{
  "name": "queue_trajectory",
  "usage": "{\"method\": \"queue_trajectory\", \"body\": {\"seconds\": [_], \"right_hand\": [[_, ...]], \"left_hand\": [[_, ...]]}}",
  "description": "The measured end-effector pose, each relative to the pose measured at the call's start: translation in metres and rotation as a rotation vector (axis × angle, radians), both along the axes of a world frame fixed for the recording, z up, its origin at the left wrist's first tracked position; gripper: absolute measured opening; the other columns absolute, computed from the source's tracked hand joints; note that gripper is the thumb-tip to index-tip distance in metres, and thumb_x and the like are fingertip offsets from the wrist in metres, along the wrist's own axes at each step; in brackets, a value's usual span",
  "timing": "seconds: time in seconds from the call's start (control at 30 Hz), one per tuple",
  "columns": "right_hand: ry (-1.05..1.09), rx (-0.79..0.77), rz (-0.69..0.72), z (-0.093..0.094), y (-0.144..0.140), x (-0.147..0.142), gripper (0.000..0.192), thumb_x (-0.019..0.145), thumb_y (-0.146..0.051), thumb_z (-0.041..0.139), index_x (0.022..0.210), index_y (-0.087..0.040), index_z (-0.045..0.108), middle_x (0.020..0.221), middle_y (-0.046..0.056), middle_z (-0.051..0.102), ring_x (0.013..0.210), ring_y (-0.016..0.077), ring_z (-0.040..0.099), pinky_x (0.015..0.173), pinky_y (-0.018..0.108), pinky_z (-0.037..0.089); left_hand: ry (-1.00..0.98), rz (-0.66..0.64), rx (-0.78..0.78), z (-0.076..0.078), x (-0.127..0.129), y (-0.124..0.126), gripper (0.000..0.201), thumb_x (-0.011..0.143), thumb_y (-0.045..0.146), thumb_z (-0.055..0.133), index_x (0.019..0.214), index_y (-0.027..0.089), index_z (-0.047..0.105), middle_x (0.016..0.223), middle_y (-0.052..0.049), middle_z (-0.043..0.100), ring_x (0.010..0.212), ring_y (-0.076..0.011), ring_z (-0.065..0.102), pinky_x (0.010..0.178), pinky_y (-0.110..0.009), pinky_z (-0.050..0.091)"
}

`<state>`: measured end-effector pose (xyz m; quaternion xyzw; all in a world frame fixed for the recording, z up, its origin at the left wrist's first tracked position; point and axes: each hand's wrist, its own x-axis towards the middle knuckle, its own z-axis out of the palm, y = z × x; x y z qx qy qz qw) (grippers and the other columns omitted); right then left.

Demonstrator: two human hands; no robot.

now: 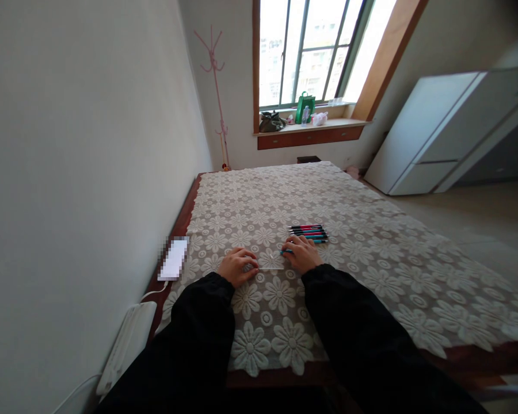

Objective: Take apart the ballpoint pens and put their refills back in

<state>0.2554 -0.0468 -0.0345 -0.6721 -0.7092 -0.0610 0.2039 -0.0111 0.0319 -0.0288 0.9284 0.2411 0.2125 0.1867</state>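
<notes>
Head view: from where I stand, a row of pens (307, 230) lies on the flowered tablecloth (250, 198). Just on the near side of that row, the right hand (303, 256) pinches a blue pen (286, 251), one end poking out leftward. Nearer the person and left of the row, the left hand (238, 267) rests with its fingers curled at one end of a thin clear piece (271, 268); whether they grip it, I can't tell.
</notes>
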Motion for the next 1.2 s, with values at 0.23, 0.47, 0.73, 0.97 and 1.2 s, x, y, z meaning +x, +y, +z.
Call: {"method": "queue_trajectory", "body": {"seconds": [0.23, 0.47, 0.73, 0.97, 1.2], "right_hand": [[0.051, -0.232, 0.186, 0.012, -0.004, 0.011, 0.007, 0.084, -0.020, 0.063, 0.089, -0.023, 0.067, 0.095, 0.003, 0.068, 0.097, 0.0209, 0.057, 0.086, 0.036, 0.033], [0.071, -0.407, 0.298, 0.021, -0.008, 0.002, 0.010, 0.079, -0.021, 0.066, 0.089, -0.022, 0.066, 0.095, 0.004, 0.067, 0.096, 0.0222, 0.058, 0.080, 0.032, 0.036], [0.138, -0.338, 0.364, 0.020, -0.008, -0.014, 0.007, 0.081, -0.018, 0.064, 0.088, -0.019, 0.064, 0.090, 0.005, 0.064, 0.087, 0.0194, 0.058, 0.077, 0.028, 0.040], [0.145, -0.176, 0.355, 0.008, -0.013, -0.056, 0.009, 0.089, -0.022, 0.057, 0.096, -0.020, 0.062, 0.093, 0.005, 0.062, 0.088, 0.0189, 0.057, 0.078, 0.029, 0.042], [0.164, -0.143, 0.337, 0.002, -0.012, -0.059, 0.010, 0.091, -0.022, 0.054, 0.099, -0.021, 0.061, 0.096, 0.004, 0.060, 0.085, 0.0178, 0.058, 0.075, 0.028, 0.043]], "left_hand": [[0.014, 0.018, 0.023, 0.000, 0.001, -0.001, 0.011, 0.083, 0.037, 0.069, 0.085, 0.029, 0.076, 0.110, 0.000, 0.070, 0.113, -0.0227, 0.055, 0.101, -0.042, 0.043], [0.010, 0.032, 0.041, 0.000, 0.002, -0.002, 0.010, 0.084, 0.034, 0.068, 0.083, 0.027, 0.076, 0.108, -0.002, 0.070, 0.113, -0.0236, 0.055, 0.099, -0.042, 0.044], [-0.025, 0.014, 0.044, -0.001, 0.002, -0.003, 0.009, 0.083, 0.034, 0.069, 0.081, 0.026, 0.075, 0.106, -0.002, 0.071, 0.109, -0.0231, 0.057, 0.097, -0.041, 0.045], [-0.100, -0.061, 0.025, 0.000, 0.003, -0.001, 0.010, 0.086, 0.030, 0.066, 0.084, 0.024, 0.073, 0.101, -0.003, 0.072, 0.105, -0.0212, 0.059, 0.096, -0.038, 0.047], [-0.105, -0.086, 0.019, 0.000, 0.004, -0.002, 0.012, 0.087, 0.033, 0.064, 0.086, 0.024, 0.072, 0.101, -0.004, 0.071, 0.104, -0.0209, 0.060, 0.096, -0.037, 0.048]]}}
